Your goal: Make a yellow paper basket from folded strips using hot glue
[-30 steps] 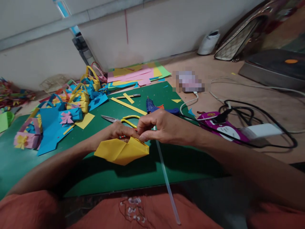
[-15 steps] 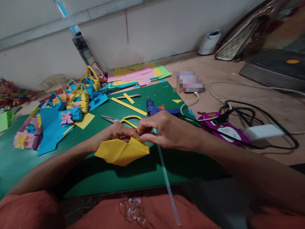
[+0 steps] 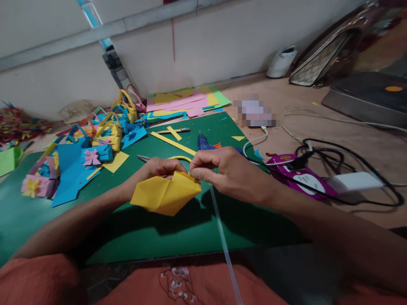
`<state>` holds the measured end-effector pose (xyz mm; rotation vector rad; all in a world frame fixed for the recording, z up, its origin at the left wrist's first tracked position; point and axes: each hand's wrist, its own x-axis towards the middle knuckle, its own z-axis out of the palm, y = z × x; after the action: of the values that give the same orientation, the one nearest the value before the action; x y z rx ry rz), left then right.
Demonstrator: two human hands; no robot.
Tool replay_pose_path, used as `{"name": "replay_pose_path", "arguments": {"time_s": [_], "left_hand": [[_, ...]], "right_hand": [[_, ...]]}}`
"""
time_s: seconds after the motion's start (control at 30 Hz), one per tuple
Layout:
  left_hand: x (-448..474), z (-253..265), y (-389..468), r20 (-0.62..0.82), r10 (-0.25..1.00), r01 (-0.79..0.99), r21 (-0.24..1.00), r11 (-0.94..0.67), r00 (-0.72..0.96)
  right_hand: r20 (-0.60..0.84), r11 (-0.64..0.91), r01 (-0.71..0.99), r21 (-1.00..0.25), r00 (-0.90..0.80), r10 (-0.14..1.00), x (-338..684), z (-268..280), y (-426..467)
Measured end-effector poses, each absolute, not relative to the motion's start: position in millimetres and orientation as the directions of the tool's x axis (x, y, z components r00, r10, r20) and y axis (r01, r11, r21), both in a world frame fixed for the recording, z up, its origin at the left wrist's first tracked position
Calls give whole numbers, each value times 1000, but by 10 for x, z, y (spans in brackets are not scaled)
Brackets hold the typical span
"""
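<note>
A folded piece of yellow paper [image 3: 165, 195] is held above the green mat, its creased faces turned toward me. My left hand [image 3: 155, 169] grips it from behind, with most of the fingers hidden by the paper. At its upper right edge, my right hand [image 3: 219, 169] pinches the fold between thumb and forefinger. Beyond my hands lie scissors [image 3: 181, 158] with yellow handles, partly covered by them. A blue glue gun [image 3: 205, 142] rests behind my right hand. The clear glue stick [image 3: 222, 237] slants from beneath that hand down toward my lap.
Small paper baskets [image 3: 106, 131] and blue paper [image 3: 68, 173] stand at the left. Coloured sheets [image 3: 181, 101] are stacked at the back, near a cutter knife [image 3: 181, 130] and yellow strips [image 3: 171, 143]. A purple power strip [image 3: 295, 178] with tangled black cable [image 3: 343, 156] lies right.
My right hand has shifted slightly along the yellow paper's edge, its fingers now closer together. The paper has tipped a little. The whole view has moved slightly.
</note>
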<state>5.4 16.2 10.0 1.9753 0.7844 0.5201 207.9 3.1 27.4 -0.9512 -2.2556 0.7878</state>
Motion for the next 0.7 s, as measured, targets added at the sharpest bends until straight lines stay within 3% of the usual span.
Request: {"name": "replay_pose_path", "arguments": {"time_s": [0.1,0.27,0.4,0.7], "left_hand": [[60,101,155,74,739,309,877,-368,670],[51,68,144,213,670,356,712,-605,711],[64,62,117,277,652,393,612,-686,706],[91,67,88,320,653,412,568,-712,687]], "right_hand": [[100,330,332,-884,-555,826,2073,298,60],[-64,79,240,-968,-534,843,2034,230,80],[-90,20,201,-979,-523,848,2027,188,78],[-66,75,251,-965,-511,857,2040,216,52]]}}
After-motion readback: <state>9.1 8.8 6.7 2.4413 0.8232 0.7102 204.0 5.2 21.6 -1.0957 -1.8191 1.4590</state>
